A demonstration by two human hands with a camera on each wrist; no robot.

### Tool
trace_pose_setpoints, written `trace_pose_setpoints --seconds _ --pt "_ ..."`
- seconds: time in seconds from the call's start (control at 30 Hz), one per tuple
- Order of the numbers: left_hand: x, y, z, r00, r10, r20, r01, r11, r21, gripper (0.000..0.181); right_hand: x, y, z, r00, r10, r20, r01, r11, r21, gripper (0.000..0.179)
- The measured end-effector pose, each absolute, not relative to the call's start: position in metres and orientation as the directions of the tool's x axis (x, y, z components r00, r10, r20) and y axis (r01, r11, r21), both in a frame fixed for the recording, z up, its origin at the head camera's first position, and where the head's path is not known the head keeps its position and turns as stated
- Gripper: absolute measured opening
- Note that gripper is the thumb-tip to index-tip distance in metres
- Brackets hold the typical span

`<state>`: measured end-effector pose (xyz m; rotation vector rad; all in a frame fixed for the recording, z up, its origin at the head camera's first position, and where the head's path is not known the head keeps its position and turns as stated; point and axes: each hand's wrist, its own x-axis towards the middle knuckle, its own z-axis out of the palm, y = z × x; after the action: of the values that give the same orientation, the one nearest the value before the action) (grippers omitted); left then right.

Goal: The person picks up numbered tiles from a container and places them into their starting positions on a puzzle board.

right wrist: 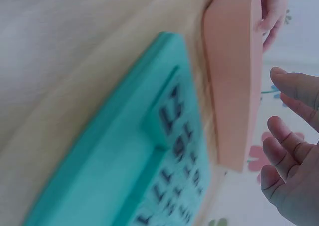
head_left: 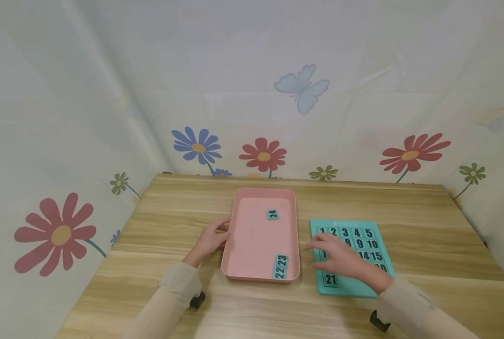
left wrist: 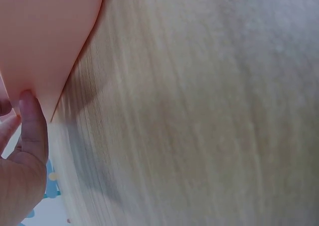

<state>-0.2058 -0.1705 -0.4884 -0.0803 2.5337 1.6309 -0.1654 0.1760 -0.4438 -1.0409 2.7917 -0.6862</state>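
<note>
A pink tray (head_left: 247,235) lies on the table, its left rim held by my left hand (head_left: 211,240). In the left wrist view the thumb (left wrist: 33,121) presses the outer wall, and the other fingers are partly hidden. Inside the tray are a number tile 24 (head_left: 272,214) near the top and tiles 23 (head_left: 282,260) and 22 (head_left: 280,272) at the lower right corner. To the right sits a teal number board (head_left: 353,290) with numbered tiles in rows, 21 starting the bottom row. Over the board's left part hovers my right hand (head_left: 338,254), fingers loosely bent, holding nothing and covering several tiles.
The wood-grain table (head_left: 184,197) runs back to a white curtain (head_left: 218,70) printed with flowers and a butterfly. More curtain hangs along both sides. A narrow strip of table separates the tray from the board.
</note>
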Motion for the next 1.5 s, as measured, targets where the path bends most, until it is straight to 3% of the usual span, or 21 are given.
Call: trace_pose_setpoints --seconds 0.37,0.53,0.63,0.9,1.17,1.5 --pt "-0.197 -0.171 -0.477 -0.99 0.091 -0.104 -0.062 0.385 0.921 0.046 -0.176 0.128 -0.445 -0.648 -0.757 0.086 -0.724 0.577 -0.378 0.037" --pt "-0.202 -0.176 -0.486 -0.989 0.112 -0.096 -0.044 0.398 0.916 0.048 -0.181 0.112 -0.449 -0.624 -0.78 -0.046 -0.713 0.592 -0.375 0.049" --pt "-0.204 -0.174 -0.486 -0.986 0.083 -0.145 -0.095 0.431 0.897 0.05 -0.182 0.106 -0.45 -0.611 -0.783 -0.119 -0.707 0.607 -0.362 0.053" --pt "-0.204 -0.174 -0.483 -0.984 0.093 -0.153 -0.099 0.432 0.896 0.049 -0.183 0.097 -0.46 -0.542 -0.827 -0.151 -0.78 0.562 -0.275 0.049" --pt "-0.204 -0.175 -0.482 -0.983 0.096 -0.159 -0.109 0.395 0.912 0.048 -0.182 0.095 -0.465 -0.516 -0.844 -0.146 -0.81 0.537 -0.236 0.04" --pt "-0.204 -0.178 -0.485 -0.978 0.129 -0.162 -0.105 0.365 0.925 0.046 -0.183 0.095 -0.471 -0.534 -0.838 -0.112 -0.802 0.544 -0.248 0.034"
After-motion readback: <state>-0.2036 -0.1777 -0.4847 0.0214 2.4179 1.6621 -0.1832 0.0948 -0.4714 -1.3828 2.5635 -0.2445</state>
